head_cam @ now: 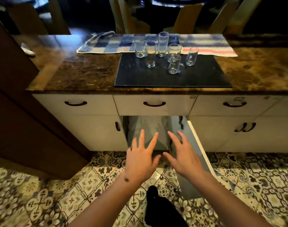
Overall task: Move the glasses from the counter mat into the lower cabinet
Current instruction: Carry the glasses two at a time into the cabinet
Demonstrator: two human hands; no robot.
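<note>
Clear glass, six pieces, all upright on the far half of the black rectangular counter mat [140, 76]. Far left: short clear tumbler with thick faceted base [140, 48]. Just right and nearer: slim clear straight glass [151, 54]. Far centre: tallest clear cylinder glass [163, 44]. Right of that: wide clear tumbler [174, 52], with a small clear handled glass mug [174, 64] directly in front, overlapping it in view; contact cannot be told. Far right: narrow clear glass, slightly apart from the rest [191, 56].

Behind the mat, touching its far edge: blue-and-white checked cloth with a pink stripe at the right end [107, 45]. Both lie on the brown marbled stone countertop [77, 71].

Below the counter, a row of white drawers with dark curved handles [153, 104]. Under the middle drawer, the lower cabinet [149, 126] stands open, its white door [199, 145] swung out to the right. Interior grey, dim; contents cannot be made out.

Left hand [140, 158] and right hand [184, 154] both in front of the cabinet opening, palms down, fingers spread wide, holding nothing. Hands near each other, not touching.

Floor: patterned cream-and-brown tiles [49, 194]. Dark-socked foot [156, 203] near centre.
</note>
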